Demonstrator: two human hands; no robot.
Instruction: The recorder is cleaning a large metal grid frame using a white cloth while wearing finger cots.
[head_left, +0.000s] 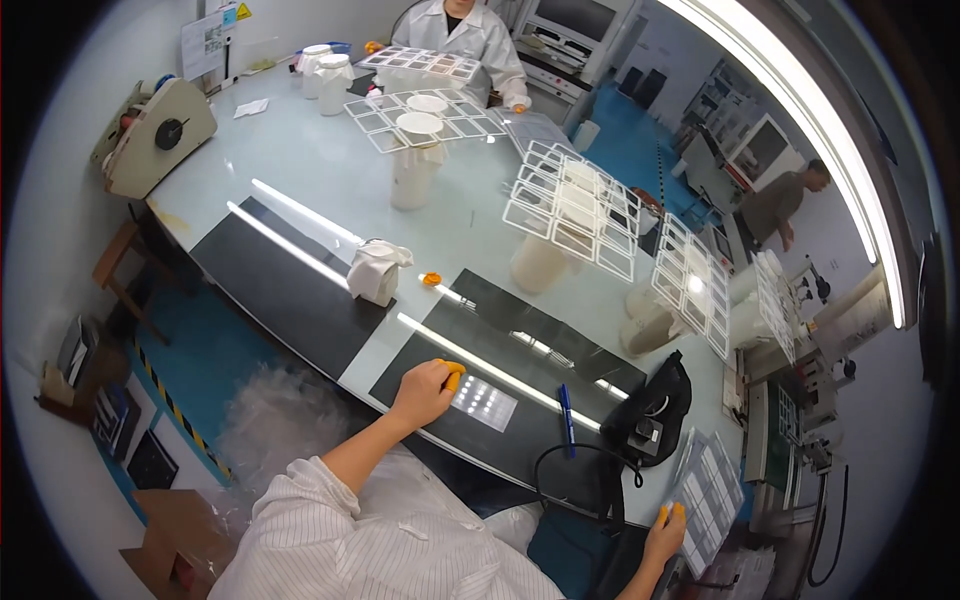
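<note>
My left hand point(425, 392), with orange finger cots, is closed at the upper left corner of a small clear sheet point(488, 402). The sheet catches rows of light spots and lies over the dark mat point(530, 450). Lower right, my right hand point(665, 535) also wears orange cots. Its fingers are bent at the near edge of a stack of clear gridded sheets point(715, 495), closed on that edge. A blue pen point(567, 420) lies on the mat between my hands. Beside it, a black strapped device point(652, 415) with a cable rests at the table's right.
White grid frames point(585, 205) balance on tubs across the table point(310, 170). A cloth-covered container point(376, 272) and an orange bit point(431, 279) stand ahead. A tape-dispenser-like machine point(160, 135) is far left. A co-worker point(460, 40) sits opposite; another person point(780, 205) stands right.
</note>
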